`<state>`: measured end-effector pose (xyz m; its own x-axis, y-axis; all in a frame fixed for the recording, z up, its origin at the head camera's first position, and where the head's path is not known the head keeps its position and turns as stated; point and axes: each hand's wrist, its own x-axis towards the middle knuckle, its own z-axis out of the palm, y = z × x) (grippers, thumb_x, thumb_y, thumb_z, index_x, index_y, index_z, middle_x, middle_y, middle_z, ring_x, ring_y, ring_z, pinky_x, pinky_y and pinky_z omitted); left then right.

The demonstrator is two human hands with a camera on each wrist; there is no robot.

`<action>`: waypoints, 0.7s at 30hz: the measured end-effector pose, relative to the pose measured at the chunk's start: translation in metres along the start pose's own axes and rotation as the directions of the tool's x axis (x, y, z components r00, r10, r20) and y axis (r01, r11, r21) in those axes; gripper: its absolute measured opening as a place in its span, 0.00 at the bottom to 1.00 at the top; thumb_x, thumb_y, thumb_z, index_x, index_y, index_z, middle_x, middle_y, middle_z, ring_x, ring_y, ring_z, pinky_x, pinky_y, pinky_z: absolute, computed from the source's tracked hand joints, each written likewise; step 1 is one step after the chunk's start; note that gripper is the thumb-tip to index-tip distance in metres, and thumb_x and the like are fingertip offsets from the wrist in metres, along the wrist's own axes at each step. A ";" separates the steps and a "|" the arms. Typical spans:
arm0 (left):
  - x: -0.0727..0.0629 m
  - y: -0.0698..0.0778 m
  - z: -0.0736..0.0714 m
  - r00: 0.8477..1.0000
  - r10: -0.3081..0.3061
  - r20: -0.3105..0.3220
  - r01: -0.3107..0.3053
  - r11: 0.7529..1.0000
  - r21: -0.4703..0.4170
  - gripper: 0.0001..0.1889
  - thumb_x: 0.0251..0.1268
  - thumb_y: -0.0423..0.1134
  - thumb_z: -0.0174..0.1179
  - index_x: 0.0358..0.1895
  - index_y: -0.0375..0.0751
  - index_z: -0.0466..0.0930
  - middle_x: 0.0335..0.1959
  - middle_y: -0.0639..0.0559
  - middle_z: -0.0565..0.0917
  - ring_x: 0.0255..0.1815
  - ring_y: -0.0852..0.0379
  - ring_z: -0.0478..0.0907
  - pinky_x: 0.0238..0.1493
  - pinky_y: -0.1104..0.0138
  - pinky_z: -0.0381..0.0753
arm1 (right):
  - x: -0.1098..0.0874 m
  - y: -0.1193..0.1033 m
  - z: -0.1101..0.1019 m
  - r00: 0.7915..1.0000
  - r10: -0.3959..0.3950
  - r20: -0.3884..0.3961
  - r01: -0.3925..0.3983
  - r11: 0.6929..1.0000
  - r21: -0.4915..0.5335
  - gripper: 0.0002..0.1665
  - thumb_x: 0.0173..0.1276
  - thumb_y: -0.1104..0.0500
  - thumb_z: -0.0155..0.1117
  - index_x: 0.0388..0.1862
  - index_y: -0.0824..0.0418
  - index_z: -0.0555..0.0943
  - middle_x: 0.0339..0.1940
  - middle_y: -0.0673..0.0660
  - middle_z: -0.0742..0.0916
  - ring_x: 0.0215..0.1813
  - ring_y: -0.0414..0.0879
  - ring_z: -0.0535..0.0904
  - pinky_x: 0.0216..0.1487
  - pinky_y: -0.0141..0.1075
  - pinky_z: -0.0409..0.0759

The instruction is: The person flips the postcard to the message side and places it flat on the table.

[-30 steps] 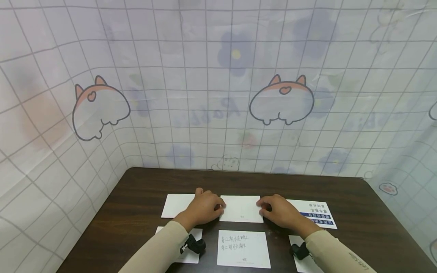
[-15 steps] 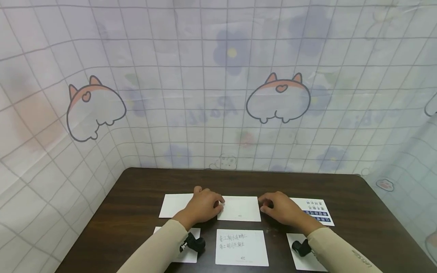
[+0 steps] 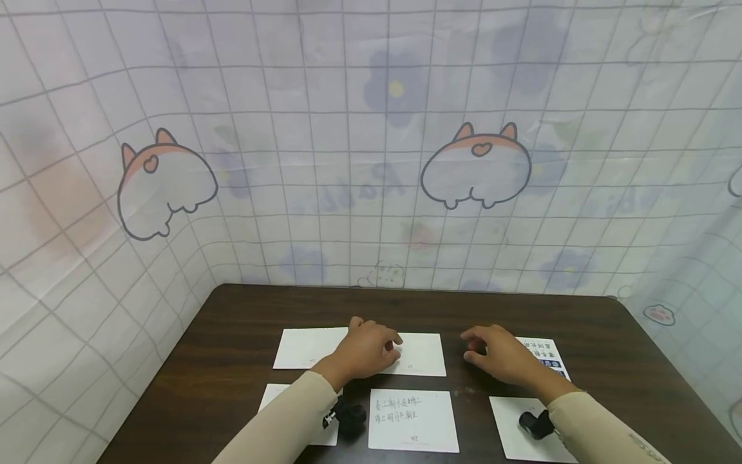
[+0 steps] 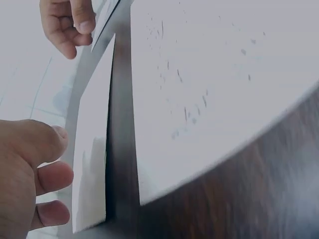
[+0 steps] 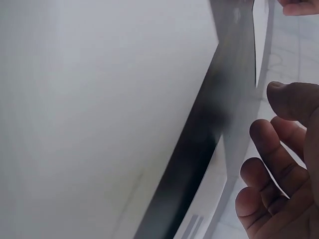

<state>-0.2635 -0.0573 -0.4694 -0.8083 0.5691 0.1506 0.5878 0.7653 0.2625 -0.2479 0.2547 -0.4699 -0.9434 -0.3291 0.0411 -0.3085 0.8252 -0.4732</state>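
Note:
White cards lie in two rows on the table. My left hand point(image 3: 365, 349) hovers over the left part of the back middle card point(image 3: 422, 354), fingers loosely bent, holding nothing. To that card's right, my right hand point(image 3: 503, 356) hangs apart from it, with a gap between thumb and fingers. Behind this hand lies the back right card point(image 3: 543, 350), printed with dark text and blue bands and partly hidden. In the right wrist view, the right fingers point(image 5: 264, 134) hold nothing. The left thumb and fingertips point(image 4: 56, 177) stand apart in the left wrist view.
A blank-looking card point(image 3: 307, 348) lies back left. Nearer are a card with handwriting point(image 3: 413, 420), a front left card point(image 3: 272, 394) partly under the left sleeve, and a front right card point(image 3: 513, 425). A patterned curtain point(image 3: 324, 161) stands behind the dark wooden table point(image 3: 243, 309).
Both hands have moved to the right. The right hand has drawn away from the back middle card's right edge, while the left hand now covers its left part. The cards have stayed in place.

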 end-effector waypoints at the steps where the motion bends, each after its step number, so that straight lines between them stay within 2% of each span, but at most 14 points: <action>1: 0.001 0.002 0.001 1.000 0.003 0.001 -0.003 1.000 0.007 0.12 0.70 0.48 0.65 0.53 0.55 0.88 0.36 0.67 0.84 0.43 0.61 0.77 0.53 0.52 0.63 | -0.001 0.002 -0.001 1.000 0.000 -0.001 0.000 1.000 -0.001 0.22 0.69 0.54 0.73 0.60 0.56 0.83 0.43 0.45 0.85 0.52 0.49 0.78 0.51 0.51 0.79; 9: 0.012 0.021 0.005 0.999 0.036 0.011 -0.037 0.999 0.037 0.13 0.71 0.50 0.64 0.55 0.56 0.87 0.39 0.66 0.85 0.46 0.61 0.79 0.55 0.54 0.65 | -0.009 0.014 -0.009 0.999 -0.040 -0.007 0.039 0.999 -0.023 0.23 0.69 0.54 0.73 0.60 0.59 0.83 0.42 0.46 0.84 0.53 0.52 0.78 0.53 0.54 0.78; 21: 0.026 0.043 0.020 0.997 0.052 0.059 -0.054 0.998 0.038 0.16 0.71 0.51 0.64 0.59 0.58 0.85 0.41 0.67 0.84 0.48 0.62 0.78 0.54 0.57 0.66 | -0.019 0.031 -0.024 0.996 -0.077 -0.036 0.075 0.995 -0.059 0.24 0.67 0.54 0.74 0.59 0.62 0.82 0.46 0.51 0.86 0.57 0.61 0.76 0.54 0.60 0.76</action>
<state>-0.2583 -0.0035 -0.4730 -0.7734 0.6247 0.1075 0.6315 0.7444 0.2172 -0.2426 0.2979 -0.4639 -0.9205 -0.3751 0.1097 -0.3852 0.8236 -0.4163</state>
